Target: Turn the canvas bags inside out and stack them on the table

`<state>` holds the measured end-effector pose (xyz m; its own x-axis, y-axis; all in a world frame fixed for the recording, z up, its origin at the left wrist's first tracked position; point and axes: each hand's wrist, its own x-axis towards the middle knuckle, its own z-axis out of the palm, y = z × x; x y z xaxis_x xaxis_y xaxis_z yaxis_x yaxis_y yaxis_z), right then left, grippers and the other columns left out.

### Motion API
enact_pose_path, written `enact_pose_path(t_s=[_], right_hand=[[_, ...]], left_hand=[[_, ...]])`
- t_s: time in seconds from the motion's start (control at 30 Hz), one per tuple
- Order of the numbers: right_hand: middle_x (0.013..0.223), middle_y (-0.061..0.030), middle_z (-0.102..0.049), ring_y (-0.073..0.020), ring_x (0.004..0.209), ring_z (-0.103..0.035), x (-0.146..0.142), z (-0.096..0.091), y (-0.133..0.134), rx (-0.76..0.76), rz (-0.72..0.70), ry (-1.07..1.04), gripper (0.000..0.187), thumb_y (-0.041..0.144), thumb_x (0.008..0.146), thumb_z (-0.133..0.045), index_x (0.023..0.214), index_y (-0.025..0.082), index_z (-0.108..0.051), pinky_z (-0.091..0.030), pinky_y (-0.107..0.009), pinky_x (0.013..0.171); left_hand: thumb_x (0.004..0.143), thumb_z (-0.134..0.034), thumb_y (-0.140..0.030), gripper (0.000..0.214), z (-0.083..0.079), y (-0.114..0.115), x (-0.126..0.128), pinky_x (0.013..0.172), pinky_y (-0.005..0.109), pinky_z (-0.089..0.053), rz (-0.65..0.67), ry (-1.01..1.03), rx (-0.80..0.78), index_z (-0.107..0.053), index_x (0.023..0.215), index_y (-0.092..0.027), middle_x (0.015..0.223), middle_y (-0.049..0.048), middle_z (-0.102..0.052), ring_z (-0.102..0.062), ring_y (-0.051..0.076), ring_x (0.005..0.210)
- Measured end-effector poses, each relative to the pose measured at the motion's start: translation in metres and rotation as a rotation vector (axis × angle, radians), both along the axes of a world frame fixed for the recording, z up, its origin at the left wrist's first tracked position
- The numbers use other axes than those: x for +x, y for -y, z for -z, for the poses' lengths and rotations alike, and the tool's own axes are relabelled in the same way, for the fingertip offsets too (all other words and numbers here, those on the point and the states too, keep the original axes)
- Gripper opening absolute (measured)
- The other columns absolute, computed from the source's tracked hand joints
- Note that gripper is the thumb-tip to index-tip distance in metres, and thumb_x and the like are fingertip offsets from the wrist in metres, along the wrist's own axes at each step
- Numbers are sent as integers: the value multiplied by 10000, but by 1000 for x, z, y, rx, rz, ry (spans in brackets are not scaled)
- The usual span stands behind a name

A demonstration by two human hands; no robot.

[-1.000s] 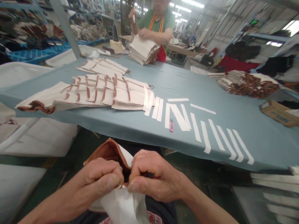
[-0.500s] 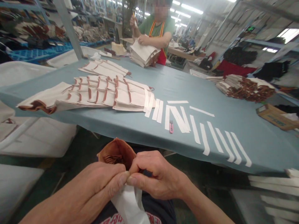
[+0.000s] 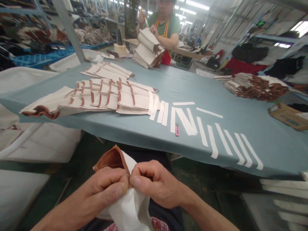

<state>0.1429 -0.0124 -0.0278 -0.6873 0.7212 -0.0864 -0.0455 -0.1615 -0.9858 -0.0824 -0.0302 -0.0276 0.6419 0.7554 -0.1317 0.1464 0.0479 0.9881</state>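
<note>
While the left hand point(image 3: 109, 186) pinches the brown rim point(image 3: 125, 163) of a white fabric pouch point(image 3: 130, 208), the right hand point(image 3: 154, 183) seems clamped on that rim just beside it, the exact hold partly hidden. The pouch hangs below both hands; ahead of the right hand, pink snips point(image 3: 177, 130) lie on the table point(image 3: 204, 91) among white strips point(image 3: 202, 131).

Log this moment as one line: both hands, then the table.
left hand: pinching white-and-brown cloth piece | right hand: pinching same piece, close beside left | table: pink snips, white strips, overlapping cream pieces
</note>
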Motion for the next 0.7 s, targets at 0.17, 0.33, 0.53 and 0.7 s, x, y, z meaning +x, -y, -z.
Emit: enact_pose_path(t_s=[0.17,0.33,0.53,0.7], right_hand=[[678,59,-512,-89,596,-413,1,-6,0,323,112,122,189,234,934,-615,752,191,-590,-341,-217,570],[665,66,-489,-94,597,-408,2,-7,-4,344,74,122,198,254,937,-605,749,201,-571,-358,-220,584],[631,86,-449,-75,561,-324,2,1,-7,-61,-14,58,499,592,901,-846,755,194,-584,-288,-208,514],[600,103,-411,-64,545,-273,-7,9,0,-193,46,-105,602,668,815,-923,725,203,-551,-245,-209,499]], left_hand=[[1016,-613,-548,484,14,0,-3,517,213,-304,-117,-92,99,-430,701,-230,684,-74,-384,-346,110,588],[995,-579,-405,423,11,1,-3,532,219,-320,-104,-152,241,-336,685,-249,662,-82,-330,-343,116,590],[983,-586,-276,376,-8,-5,0,524,214,-295,-81,-176,257,-371,677,-235,658,-81,-353,-359,107,591],[1029,-688,-563,553,-4,-5,5,527,225,-315,-89,35,76,-462,662,-216,646,-67,-394,-390,112,588]])
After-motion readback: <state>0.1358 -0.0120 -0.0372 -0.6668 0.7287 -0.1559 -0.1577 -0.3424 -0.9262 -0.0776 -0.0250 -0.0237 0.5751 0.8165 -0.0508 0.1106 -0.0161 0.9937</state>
